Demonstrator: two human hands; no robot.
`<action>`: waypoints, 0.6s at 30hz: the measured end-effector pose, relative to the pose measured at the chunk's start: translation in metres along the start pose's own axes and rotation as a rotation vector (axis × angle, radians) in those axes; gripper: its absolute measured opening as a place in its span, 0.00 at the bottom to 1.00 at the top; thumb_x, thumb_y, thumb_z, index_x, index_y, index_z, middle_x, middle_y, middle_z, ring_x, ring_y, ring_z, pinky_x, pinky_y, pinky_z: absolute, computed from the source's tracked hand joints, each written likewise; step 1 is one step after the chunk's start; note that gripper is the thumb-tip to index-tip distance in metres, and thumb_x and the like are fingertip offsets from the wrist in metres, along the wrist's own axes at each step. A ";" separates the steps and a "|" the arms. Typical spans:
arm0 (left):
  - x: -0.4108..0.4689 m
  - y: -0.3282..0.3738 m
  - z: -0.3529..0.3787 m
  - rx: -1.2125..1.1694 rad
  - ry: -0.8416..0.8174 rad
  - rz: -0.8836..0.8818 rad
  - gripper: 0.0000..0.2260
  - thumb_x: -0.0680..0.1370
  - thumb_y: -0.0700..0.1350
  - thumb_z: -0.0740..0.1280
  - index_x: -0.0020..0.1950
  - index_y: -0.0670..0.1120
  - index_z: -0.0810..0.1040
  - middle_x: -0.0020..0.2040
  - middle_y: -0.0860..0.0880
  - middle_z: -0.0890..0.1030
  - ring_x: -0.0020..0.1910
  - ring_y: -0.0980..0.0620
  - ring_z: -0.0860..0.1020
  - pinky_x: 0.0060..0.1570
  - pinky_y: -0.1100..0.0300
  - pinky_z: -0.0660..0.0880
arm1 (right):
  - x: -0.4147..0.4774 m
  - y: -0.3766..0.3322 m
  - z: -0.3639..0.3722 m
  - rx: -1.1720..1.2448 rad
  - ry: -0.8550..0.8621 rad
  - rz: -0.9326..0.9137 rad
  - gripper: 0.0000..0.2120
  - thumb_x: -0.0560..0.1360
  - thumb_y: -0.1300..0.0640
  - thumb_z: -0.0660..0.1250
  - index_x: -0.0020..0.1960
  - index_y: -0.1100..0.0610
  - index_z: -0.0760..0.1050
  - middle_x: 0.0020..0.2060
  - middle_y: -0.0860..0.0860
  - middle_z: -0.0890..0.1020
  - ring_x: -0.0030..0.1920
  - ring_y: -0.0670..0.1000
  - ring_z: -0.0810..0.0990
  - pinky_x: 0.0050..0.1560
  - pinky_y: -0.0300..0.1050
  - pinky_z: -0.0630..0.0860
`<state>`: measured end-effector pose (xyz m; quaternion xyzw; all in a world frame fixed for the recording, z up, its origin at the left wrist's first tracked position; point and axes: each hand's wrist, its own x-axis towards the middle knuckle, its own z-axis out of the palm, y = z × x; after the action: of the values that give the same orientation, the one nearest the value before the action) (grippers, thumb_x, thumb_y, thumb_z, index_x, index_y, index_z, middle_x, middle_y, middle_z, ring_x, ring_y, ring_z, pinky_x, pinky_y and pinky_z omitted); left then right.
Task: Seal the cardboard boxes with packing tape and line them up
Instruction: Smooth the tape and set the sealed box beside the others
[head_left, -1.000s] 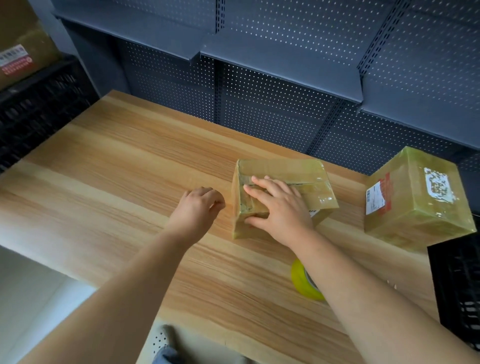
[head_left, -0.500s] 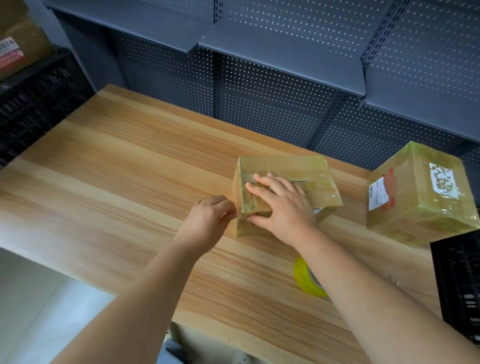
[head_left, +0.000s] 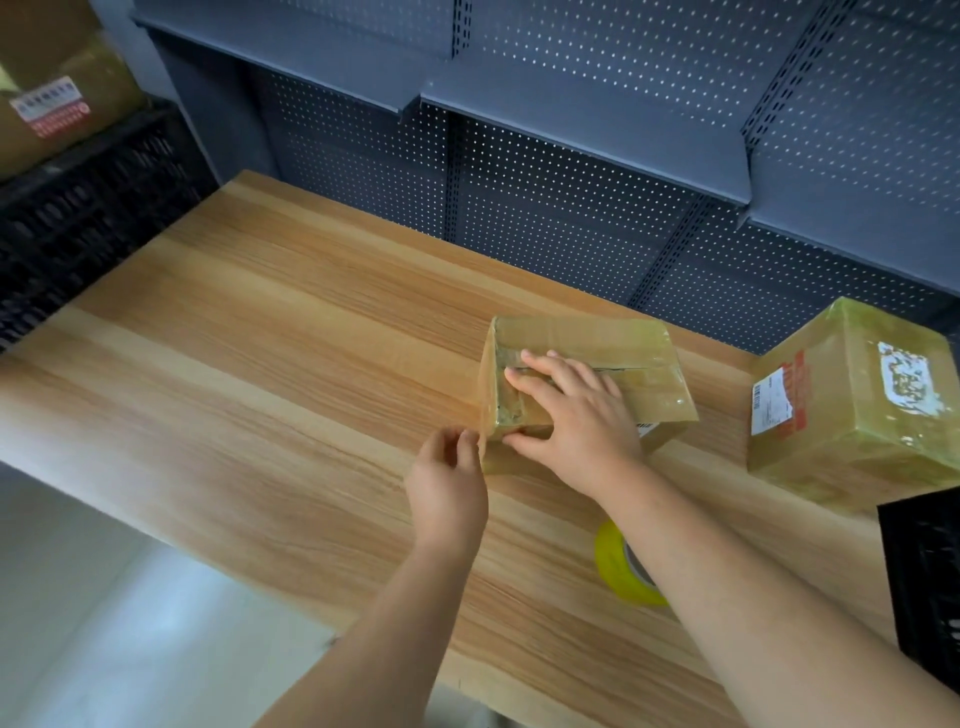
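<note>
A small cardboard box (head_left: 613, 338) wrapped in clear tape lies on the wooden table (head_left: 270, 364). My right hand (head_left: 576, 410) presses flat on its top with straight fingers, the thumb against the near face. My left hand (head_left: 449, 467) is at the box's lower left corner, thumb and fingers pinched together on what looks like a clear tape end against the left face. A yellow tape roll (head_left: 621, 571) lies near the table's front edge, partly hidden by my right forearm. A second taped box (head_left: 857, 410) with labels stands at the right.
A black crate (head_left: 924, 587) sits at the table's right edge. Another black crate (head_left: 88, 218) stands to the left with a labelled carton (head_left: 47, 98) on it. Grey pegboard shelving (head_left: 571, 130) rises behind the table.
My left hand has moved right from the bare table to the box's left corner. My right hand has stayed pressed on the box top.
</note>
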<state>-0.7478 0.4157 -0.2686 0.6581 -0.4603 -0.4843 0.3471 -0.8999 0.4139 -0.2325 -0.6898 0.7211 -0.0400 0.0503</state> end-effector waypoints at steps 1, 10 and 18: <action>-0.010 -0.001 -0.001 0.025 -0.018 0.052 0.07 0.82 0.46 0.62 0.52 0.51 0.81 0.45 0.58 0.83 0.43 0.61 0.79 0.41 0.74 0.72 | 0.000 0.000 0.000 -0.005 0.000 -0.001 0.35 0.72 0.32 0.64 0.76 0.37 0.58 0.77 0.38 0.57 0.77 0.45 0.53 0.74 0.50 0.54; -0.018 0.006 0.015 0.254 -0.107 0.351 0.13 0.84 0.44 0.55 0.65 0.46 0.74 0.52 0.48 0.81 0.52 0.47 0.79 0.49 0.60 0.72 | -0.002 0.000 0.000 0.000 -0.016 -0.003 0.34 0.74 0.35 0.63 0.77 0.36 0.55 0.77 0.38 0.55 0.77 0.46 0.50 0.75 0.50 0.50; 0.017 0.012 0.000 0.518 -0.412 0.293 0.23 0.84 0.52 0.54 0.77 0.45 0.62 0.69 0.43 0.75 0.66 0.43 0.73 0.53 0.64 0.66 | 0.000 0.003 -0.005 -0.031 -0.083 -0.014 0.35 0.79 0.36 0.57 0.79 0.40 0.44 0.79 0.40 0.45 0.79 0.47 0.45 0.76 0.51 0.45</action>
<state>-0.7496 0.3952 -0.2631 0.5396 -0.7175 -0.4193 0.1346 -0.9030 0.4138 -0.2283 -0.6966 0.7142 -0.0007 0.0691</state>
